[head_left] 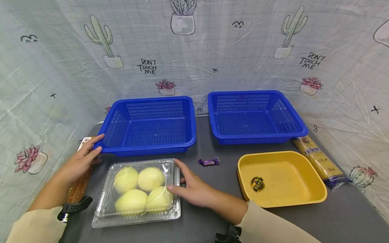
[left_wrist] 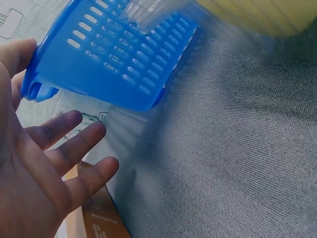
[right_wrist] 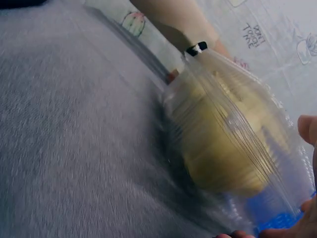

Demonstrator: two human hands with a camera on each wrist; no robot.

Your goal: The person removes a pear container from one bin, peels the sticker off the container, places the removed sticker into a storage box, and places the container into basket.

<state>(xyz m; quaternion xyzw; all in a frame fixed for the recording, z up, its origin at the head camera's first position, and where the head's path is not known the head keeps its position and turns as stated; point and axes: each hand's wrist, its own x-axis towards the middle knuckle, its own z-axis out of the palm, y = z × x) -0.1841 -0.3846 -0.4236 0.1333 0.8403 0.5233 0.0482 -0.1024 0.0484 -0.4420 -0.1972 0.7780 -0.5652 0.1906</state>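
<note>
A clear plastic clamshell box (head_left: 106,189) holds several pale yellow-green round fruits (head_left: 151,179). My right hand (head_left: 194,189) grips the box's right side, its thumb on the lid and its index finger along the far right corner. In the right wrist view the box (right_wrist: 233,129) is blurred, and only parts of that hand show at the edge. My left hand (head_left: 82,158) touches the near left corner of the left blue basket (head_left: 147,149) with thumb and index finger. The left wrist view shows its other fingers (left_wrist: 84,148) spread, holding nothing.
Another blue basket (head_left: 261,137) stands at the back right. A yellow tray (head_left: 285,182) sits in front of it, beside a yellow packet (head_left: 319,160). A purple-wrapped candy (head_left: 208,162) lies mid-table. Under my left arm is an orange-brown box (head_left: 78,189). Printed cloth (head_left: 194,50) hangs behind.
</note>
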